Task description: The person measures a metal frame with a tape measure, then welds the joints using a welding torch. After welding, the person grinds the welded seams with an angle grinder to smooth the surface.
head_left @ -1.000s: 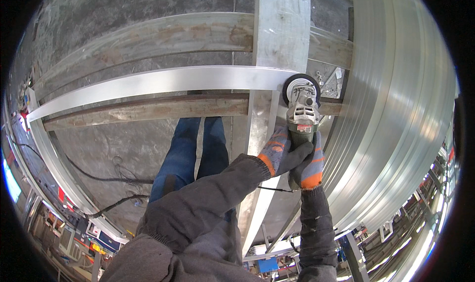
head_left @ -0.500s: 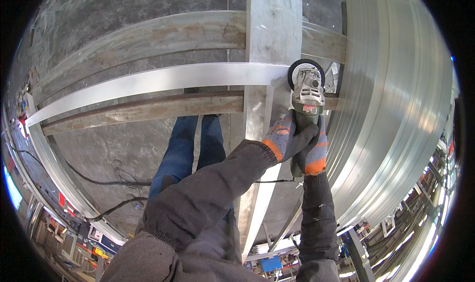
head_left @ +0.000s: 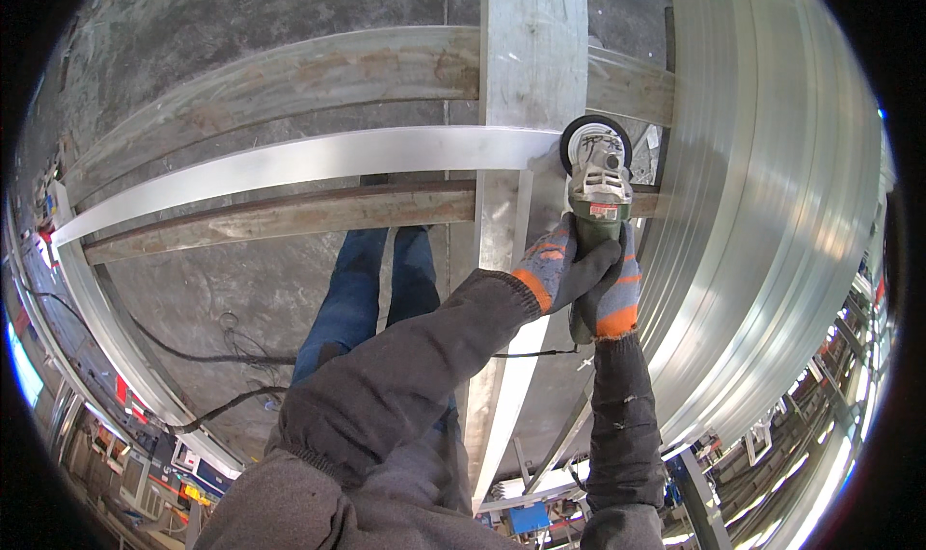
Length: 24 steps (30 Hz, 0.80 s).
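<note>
Both my hands wear grey gloves with orange cuffs and are wrapped round the green body of an angle grinder. My left hand grips it from the left side, my right hand from the right and rear. The grinder's round, black-rimmed disc lies at the right end of a long, bright metal bar. Whether the disc touches the bar's end I cannot tell. That bar rests across a wide, flat metal beam and runs off to the far left.
A big stack of long, shiny metal profiles fills the right side. Two dull metal rails cross behind and below the bar. Black cables lie on the grey floor at left. My legs stand beneath the bar.
Almost nothing differs. The whole picture has shifted very slightly, and both hands keep the same hold on the grinder at the bar's right end.
</note>
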Each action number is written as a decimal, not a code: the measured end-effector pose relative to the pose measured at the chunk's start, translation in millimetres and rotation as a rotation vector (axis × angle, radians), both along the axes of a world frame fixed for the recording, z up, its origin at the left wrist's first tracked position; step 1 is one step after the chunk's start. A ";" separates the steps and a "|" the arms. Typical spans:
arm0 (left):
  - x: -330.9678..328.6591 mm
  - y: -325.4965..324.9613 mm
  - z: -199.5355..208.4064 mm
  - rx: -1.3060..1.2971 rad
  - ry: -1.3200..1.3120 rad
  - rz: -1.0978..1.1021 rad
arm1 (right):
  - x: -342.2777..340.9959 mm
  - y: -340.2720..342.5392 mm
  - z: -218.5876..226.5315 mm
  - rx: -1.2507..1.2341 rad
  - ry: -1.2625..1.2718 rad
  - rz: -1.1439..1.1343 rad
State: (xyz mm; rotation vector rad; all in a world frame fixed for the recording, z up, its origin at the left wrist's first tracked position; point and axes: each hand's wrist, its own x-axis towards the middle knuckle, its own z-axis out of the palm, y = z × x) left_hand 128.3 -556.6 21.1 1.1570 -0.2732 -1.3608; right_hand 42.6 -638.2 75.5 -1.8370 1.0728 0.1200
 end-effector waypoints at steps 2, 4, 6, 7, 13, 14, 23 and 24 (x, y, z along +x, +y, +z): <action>1.8 3.1 3.2 -0.018 0.052 0.001 | -2.2 0.7 -1.8 0.039 -0.029 -0.019; 3.0 7.0 7.1 0.002 0.099 -0.044 | -4.9 2.1 -0.6 0.085 -0.024 -0.039; 3.8 8.1 9.9 -0.001 0.036 -0.006 | -6.0 2.7 1.9 0.032 -0.022 0.042; 3.8 8.0 10.7 0.022 0.030 -0.021 | -5.8 2.9 3.2 0.003 -0.005 0.081; -2.1 12.9 11.5 0.024 0.054 0.059 | -1.0 6.2 7.0 0.104 -0.121 0.005; -3.2 14.3 11.0 0.021 0.035 0.060 | -1.1 6.6 7.4 0.075 -0.070 0.037; 4.7 -13.9 3.7 0.036 -0.123 -0.084 | -5.4 -2.9 -0.6 -0.117 -0.028 -0.116; 6.7 -15.5 4.7 0.024 -0.168 -0.066 | -5.8 -3.6 -2.2 -0.153 -0.012 -0.077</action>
